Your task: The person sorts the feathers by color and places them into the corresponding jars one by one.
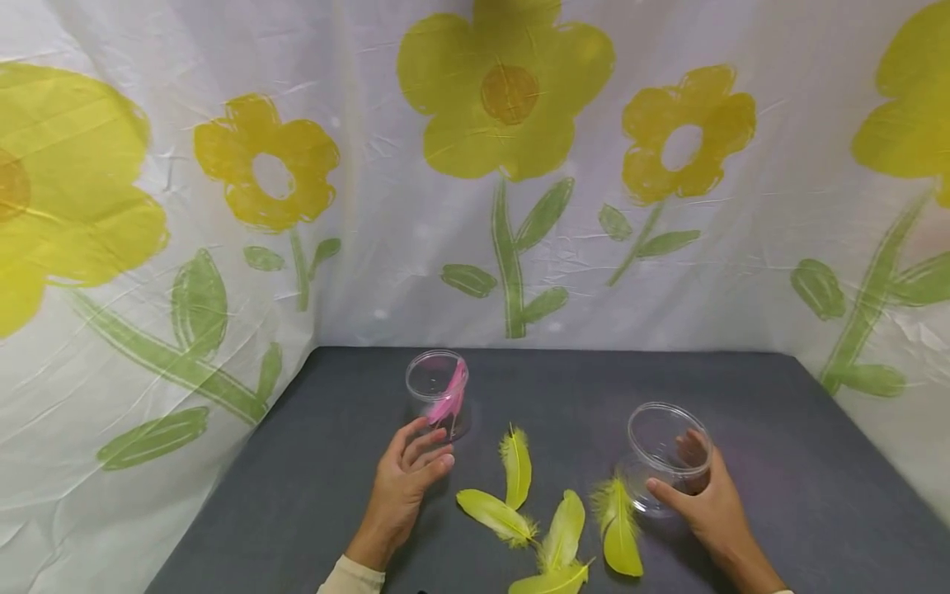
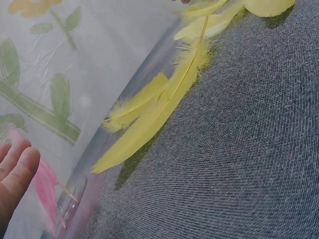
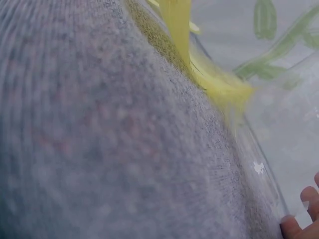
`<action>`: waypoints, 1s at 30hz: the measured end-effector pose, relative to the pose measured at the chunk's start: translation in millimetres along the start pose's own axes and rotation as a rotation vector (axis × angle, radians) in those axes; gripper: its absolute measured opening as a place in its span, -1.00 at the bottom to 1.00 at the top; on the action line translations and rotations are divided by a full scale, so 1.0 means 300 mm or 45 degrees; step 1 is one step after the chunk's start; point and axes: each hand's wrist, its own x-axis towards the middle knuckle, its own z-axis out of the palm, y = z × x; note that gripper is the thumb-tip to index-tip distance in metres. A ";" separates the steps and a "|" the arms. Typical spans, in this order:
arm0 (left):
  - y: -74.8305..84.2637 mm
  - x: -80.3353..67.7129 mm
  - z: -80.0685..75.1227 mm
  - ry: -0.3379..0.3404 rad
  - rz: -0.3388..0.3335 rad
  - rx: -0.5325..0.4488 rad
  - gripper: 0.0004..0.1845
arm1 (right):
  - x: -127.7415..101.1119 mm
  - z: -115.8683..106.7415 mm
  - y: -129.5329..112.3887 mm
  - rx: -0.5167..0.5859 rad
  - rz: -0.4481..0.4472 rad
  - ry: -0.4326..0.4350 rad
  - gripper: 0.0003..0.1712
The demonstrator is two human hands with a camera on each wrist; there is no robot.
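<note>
Well inside the table's [image 1: 312,445] sides, hands [image 1: 404,487] [image 1: 714,499] flank feathers [image 1: 564,528].

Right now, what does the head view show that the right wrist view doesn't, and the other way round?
Only the head view shows the left hand near one clear cup with pink feathers inside, plus the painted yellow blooms on the curtain.

Only the right wrist view shows the dark cloth so close that its weave is visible; I can make out no extra object there.

Both show the right hand holding the other clear cup, yellow feathers and green painted stems.
</note>
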 end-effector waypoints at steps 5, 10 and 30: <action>-0.012 0.002 0.008 -0.021 0.015 -0.032 -0.32 | 0.000 -0.003 -0.003 0.036 0.007 -0.010 0.07; -0.027 0.002 0.015 -0.021 -0.019 0.003 -0.43 | 0.000 -0.005 -0.005 0.039 0.006 -0.018 0.08; -0.096 -0.019 0.005 0.046 -0.317 0.467 -0.62 | -0.002 -0.001 -0.007 0.045 0.021 -0.021 0.08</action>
